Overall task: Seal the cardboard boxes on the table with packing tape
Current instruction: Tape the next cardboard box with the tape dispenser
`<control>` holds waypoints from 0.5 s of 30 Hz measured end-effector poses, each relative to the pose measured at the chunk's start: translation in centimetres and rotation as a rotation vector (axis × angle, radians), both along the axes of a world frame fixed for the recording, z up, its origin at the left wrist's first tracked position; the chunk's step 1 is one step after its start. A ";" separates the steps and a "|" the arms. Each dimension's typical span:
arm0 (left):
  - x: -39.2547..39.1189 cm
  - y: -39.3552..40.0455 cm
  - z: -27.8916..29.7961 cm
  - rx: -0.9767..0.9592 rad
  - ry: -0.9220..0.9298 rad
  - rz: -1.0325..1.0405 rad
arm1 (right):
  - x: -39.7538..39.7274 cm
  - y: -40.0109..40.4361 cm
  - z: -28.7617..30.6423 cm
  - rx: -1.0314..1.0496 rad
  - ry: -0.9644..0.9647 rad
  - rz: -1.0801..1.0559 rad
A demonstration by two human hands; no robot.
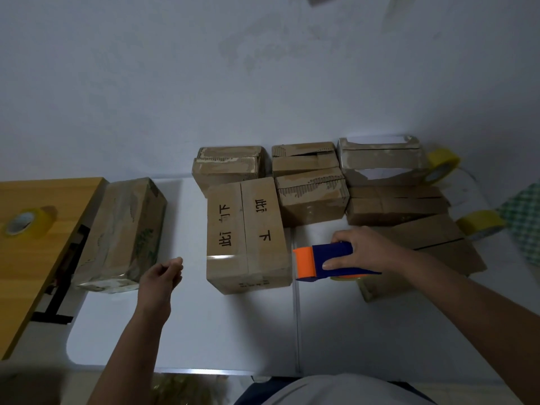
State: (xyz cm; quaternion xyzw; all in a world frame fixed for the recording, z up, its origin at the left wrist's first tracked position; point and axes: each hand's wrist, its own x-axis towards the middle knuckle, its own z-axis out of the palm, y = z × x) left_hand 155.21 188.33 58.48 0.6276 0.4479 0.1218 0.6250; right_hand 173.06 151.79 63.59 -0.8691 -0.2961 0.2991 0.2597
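left hand (162, 274): raised, fingers loosely curled, empty | right hand (361, 251): gripping, arm extended

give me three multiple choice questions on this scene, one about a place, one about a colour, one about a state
1. Where does the lone tape roll on the left lie?
A. on the wooden table
B. on a box
C. on the floor

2. What colour is the front end of the tape dispenser?
A. green
B. orange
C. white

3. What is the left hand doing?
A. gripping a box
B. pressing tape down
C. holding nothing

Answers: 1 A, the roll sits on the wood surface beside the taped box. 2 B, the front end is orange and the body blue. 3 C, its fingers curl loosely above the white table, while the right hand grips the dispenser.
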 end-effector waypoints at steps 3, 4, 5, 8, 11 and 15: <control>-0.7 -0.1 -0.2 -0.012 0.033 -0.060 | 0.4 -0.8 0.4 -0.030 -0.016 0.005; -0.9 -0.4 -0.2 -0.019 0.025 -0.058 | 0.5 -0.9 0.5 -0.034 -0.032 -0.003; -1.0 -0.9 -0.2 -0.023 0.011 -0.046 | 0.6 -1.0 0.5 -0.035 -0.051 -0.021; -1.1 -2.2 -0.6 -0.008 -0.012 -0.026 | 1.0 -0.8 0.3 -0.085 -0.191 -0.081; -1.1 -2.9 -1.3 -0.004 -0.013 0.024 | 1.0 -0.3 -0.2 -0.174 -0.291 -0.086; -1.0 -3.2 -1.8 0.021 0.034 0.071 | 0.9 0.3 -0.7 -0.224 -0.310 -0.044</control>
